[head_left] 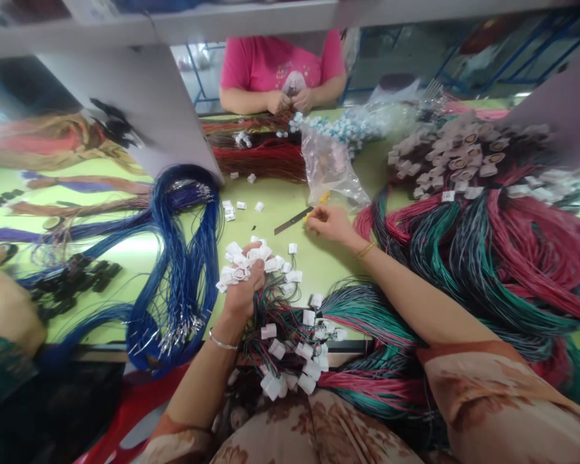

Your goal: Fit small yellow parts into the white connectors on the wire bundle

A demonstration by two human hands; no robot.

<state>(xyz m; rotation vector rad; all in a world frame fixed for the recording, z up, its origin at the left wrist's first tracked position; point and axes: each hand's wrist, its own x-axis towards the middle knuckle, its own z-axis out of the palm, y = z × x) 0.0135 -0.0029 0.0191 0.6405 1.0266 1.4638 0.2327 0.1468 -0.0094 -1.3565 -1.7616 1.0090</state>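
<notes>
My left hand (245, 283) is wrapped round a bunch of white plastic connectors (241, 261), their thin dark wires trailing down toward me. Fingertips of my right hand (332, 224) are pinched at a small yellow piece (307, 216), beside the right end of a flat, dark, blade-like strip (289, 222) on the green table. Whether they also touch the strip I cannot tell. Loose white connectors (229, 210) lie beyond my left hand. More connectors (312, 368), on red, green and black wires (367, 309), hang over the table edge in front of me.
Blue wire bundles (174, 258) and black connectors (72, 283) lie left. Red, green and black bundles (464, 238) fill the right, with white connectors (464, 154) behind. A clear plastic bag (331, 167) lies ahead. A co-worker in pink (283, 71) sits opposite; another person's arm (9, 299) is left.
</notes>
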